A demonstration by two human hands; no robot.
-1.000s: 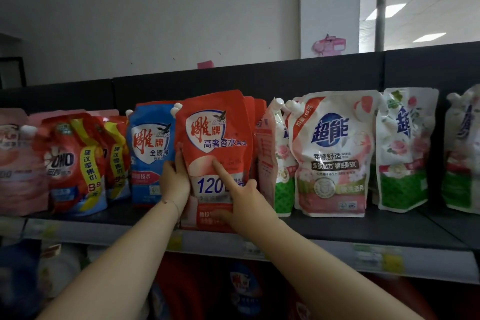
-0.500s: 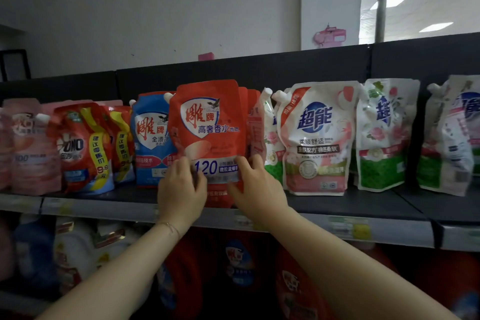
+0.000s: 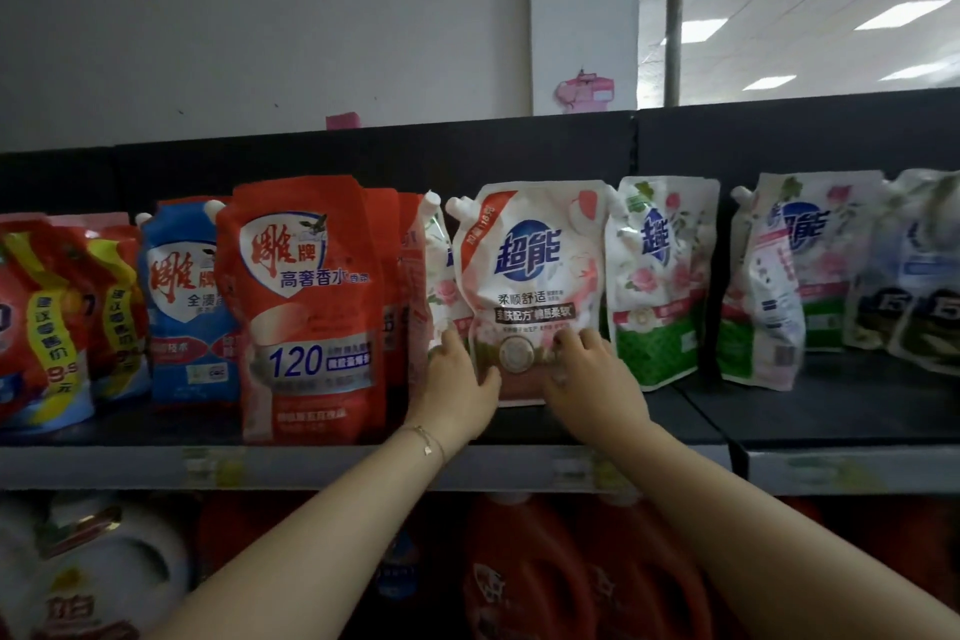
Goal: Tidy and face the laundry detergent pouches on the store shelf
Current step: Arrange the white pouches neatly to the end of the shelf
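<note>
White detergent pouch (image 3: 530,275) stands upright on the dark shelf (image 3: 779,410), long axis vertical, spout at its top left, printed front facing me, between the big red pouch (image 3: 306,306) on the left and a rose-printed pouch (image 3: 660,275) on the right. My left hand (image 3: 457,379) grips its lower left edge; my right hand (image 3: 587,374) clasps its lower right with curled fingers (image 3: 571,343)

- Right of centre: bare shelf deck (image 3: 841,405) lies open before the pouches.
- Dark gap between green-white pouch (image 3: 660,275) and pink-white pouch (image 3: 769,306).
- Left of centre: pouches packed tight from red pouch (image 3: 306,306), at the front edge, to white pouch (image 3: 530,270).
</note>
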